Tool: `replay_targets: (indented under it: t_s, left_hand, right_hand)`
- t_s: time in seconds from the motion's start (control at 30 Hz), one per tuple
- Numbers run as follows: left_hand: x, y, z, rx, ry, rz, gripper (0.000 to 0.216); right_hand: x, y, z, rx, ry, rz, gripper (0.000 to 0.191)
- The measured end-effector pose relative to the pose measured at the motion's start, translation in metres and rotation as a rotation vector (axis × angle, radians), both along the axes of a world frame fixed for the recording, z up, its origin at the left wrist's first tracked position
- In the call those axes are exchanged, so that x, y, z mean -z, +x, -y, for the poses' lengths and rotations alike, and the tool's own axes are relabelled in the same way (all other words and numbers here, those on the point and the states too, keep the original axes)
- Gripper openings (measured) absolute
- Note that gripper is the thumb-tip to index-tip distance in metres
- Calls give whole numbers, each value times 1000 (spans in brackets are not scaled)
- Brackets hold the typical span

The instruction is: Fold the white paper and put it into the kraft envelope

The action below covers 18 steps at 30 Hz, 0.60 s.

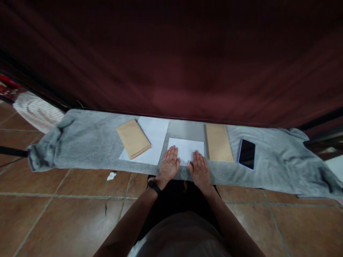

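My left hand (169, 165) and my right hand (199, 168) lie flat, palms down, side by side on the near edge of a white folded sheet of paper (186, 148). All fingers are stretched out and neither hand holds anything. The paper rests on a grey blanket (88, 142) spread over the floor. A black band sits on my left wrist. To the left lies a brown envelope (133, 138) on top of a larger white sheet (155, 137). Right of my hands lies a second brown envelope (218, 142).
A dark phone (247, 154) with a pale case lies on the blanket at the right. A dark red curtain (171, 60) hangs behind the blanket. Brown floor tiles (59, 210) run in front, with a small white scrap (112, 175). A striped cloth bundle (37, 111) lies far left.
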<state>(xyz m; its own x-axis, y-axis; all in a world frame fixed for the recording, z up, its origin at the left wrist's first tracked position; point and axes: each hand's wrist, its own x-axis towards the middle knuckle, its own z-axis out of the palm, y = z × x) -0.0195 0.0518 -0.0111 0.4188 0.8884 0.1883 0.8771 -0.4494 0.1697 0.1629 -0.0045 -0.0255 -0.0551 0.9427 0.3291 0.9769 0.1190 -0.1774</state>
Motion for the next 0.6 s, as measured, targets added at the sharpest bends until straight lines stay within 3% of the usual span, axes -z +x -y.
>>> replay_targets:
  t_s: [0.3, 0.43, 0.6]
  left_hand:
    - [-2, -2, 2, -117, 35, -6, 66]
    - [-12, 7, -3, -29, 31, -17, 66]
    - [-18, 23, -24, 76, -8, -13, 63]
  right_hand:
    - [1, 5, 12, 66, 21, -17, 62]
    - [-7, 4, 4, 43, -29, -44, 59]
    - [-16, -6, -30, -31, -81, -70, 55]
